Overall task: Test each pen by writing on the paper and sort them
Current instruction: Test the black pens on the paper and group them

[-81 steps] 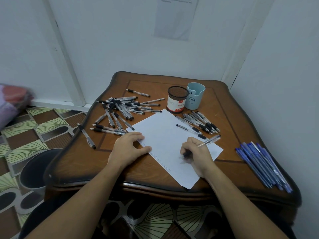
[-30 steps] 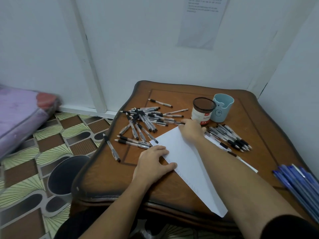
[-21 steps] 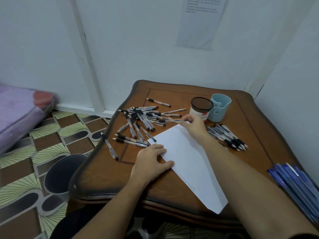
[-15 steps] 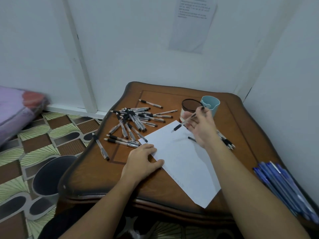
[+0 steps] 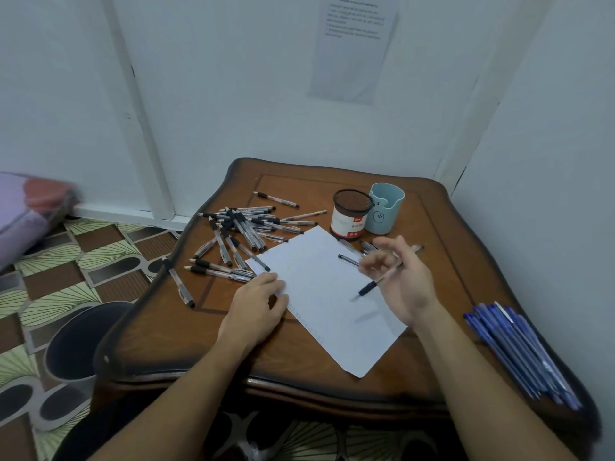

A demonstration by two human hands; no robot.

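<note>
1. Folded bedding [image 5: 30, 214], purple and red, blurred; lay on the patterned floor at far left.
2. Dark round bin [image 5: 76, 341]; stood on the floor at the table's eight o'clock corner.
3. Wooden table [image 5: 173, 341], brown with a dark rim; sat in a white-walled corner.
4. Single pen [image 5: 179, 283], clear barrel, black grip; lay alone near the table's nine o'clock edge.
5. Heap of pens [image 5: 246, 234], same pattern, crossed over one another; lay at ten o'clock from the paper. A stray pen [image 5: 276, 199] lay apart at the heap's twelve o'clock.
6. Left hand [image 5: 254, 311]; palm down, fingers flat and relaxed, rested on the paper's nine o'clock edge and gripped nothing.
7. Paper [image 5: 319, 294], one white sheet; lay skewed at the table's centre, with faint marks along its near left edge.
8. Mesh pot [image 5: 351, 214], black, red-and-white label; stood at one o'clock from the paper, with a pale blue cup [image 5: 384, 211] just beside it.
9. Printed notice [image 5: 356, 44]; hung on the wall at twelve o'clock, text too small to read.
10. Small group of pens [image 5: 364, 246]; lay at the paper's two o'clock edge, partly hidden by the right hand.
11. Right hand [image 5: 404, 281]; palm turned upward over the paper's three o'clock side, blurred fingers curled loosely round the held pen [image 5: 376, 284]. Its black-gripped tip pointed to seven o'clock, raised off the sheet, with a shadow beneath.
12. Bundle of blue pens [image 5: 522, 354]; lay at the table's four o'clock edge.
</note>
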